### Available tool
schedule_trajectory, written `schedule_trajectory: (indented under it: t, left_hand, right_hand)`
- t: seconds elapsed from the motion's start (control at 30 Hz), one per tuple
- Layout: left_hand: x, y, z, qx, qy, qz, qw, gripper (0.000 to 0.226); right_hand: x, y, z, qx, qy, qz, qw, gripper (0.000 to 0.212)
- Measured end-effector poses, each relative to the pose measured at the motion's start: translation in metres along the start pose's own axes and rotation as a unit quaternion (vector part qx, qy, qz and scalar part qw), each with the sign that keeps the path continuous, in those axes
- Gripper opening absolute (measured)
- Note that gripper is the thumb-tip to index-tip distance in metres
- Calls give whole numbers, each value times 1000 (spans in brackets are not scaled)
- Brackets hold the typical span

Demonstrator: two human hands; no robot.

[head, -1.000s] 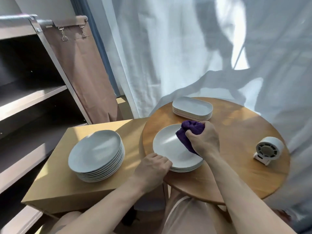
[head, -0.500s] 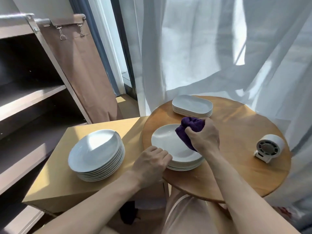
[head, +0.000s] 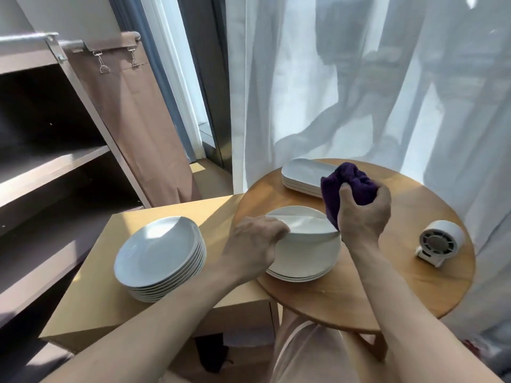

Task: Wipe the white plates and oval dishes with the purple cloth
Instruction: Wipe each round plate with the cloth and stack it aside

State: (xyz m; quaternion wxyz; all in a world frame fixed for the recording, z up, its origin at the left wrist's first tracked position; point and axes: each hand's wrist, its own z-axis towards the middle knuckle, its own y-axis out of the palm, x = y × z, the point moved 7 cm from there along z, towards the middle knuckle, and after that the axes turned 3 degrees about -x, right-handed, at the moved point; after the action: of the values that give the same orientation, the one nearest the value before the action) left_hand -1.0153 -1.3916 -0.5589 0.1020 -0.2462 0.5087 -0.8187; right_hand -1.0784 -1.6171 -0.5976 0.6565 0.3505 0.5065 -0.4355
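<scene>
left hand: my left hand [head: 254,244] is on the left rim of the top plate [head: 307,252]
left fingers: fingers [head: 275,229] curled over that rim, clamped on the plate, thumb hidden
top plate: white, round, tilted with its near rim up so I see the underside; far rim is down on the plate stack [head: 298,275]
plate stack: a few white plates, at the left edge of the round worktop [head: 359,286]
right hand: my right hand [head: 362,217] is up above the round worktop, just right of the tilted plate
right fingers: wrapped tight round the purple cloth [head: 348,183], thumb pressed into the front of it
purple cloth: bunched in my fist, bulging out of the top; one fold hangs down to the plate's right rim, cannot tell if it touches
oval dishes [head: 304,172]: white, stacked, at the far edge of the round worktop, behind the cloth, partly hidden by it
second plate stack [head: 160,252]: taller pile of white plates on the square worktop [head: 110,299], toward its right edge, apart from my hands
square worktop: light wood, lower, left of the round one; the round rim overlaps its right corner
small fan [head: 439,241]: white, round, grille facing me, at the right edge of the round worktop, well apart from the plates
curtain [head: 304,78]: sheer white, hangs behind the round worktop, sun coming through
shelf [head: 55,167]: dark wood boards on the far left
brown fabric [head: 138,120]: clipped to a rail, hangs beside the shelf
</scene>
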Motion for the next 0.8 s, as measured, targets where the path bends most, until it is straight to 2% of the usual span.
schedule_trajectory:
  t: [0.2,0.3,0.4,0.5,0.7,0.8]
  left_hand:
    - [-21,-11,19,-16,-83,-99,991,17]
    - [-38,-22,31,8,-148,-202,968,19]
    - [-56,-23,35,33,-232,-350,907,27]
    - [-66,-9,30,49,-299,-454,838,22]
    - [-77,27,14,77,-383,-579,715,21]
    - [-88,38,4,105,-413,-613,666,22]
  right_hand:
    - [15,-8,8,53,93,83,991,40]
    - [27,-8,10,68,145,119,980,32]
    - [33,-5,8,60,164,127,976,26]
    - [32,0,6,44,154,120,980,22]
    - [32,8,5,10,137,73,988,18]
    - [35,12,5,-8,133,45,990,25]
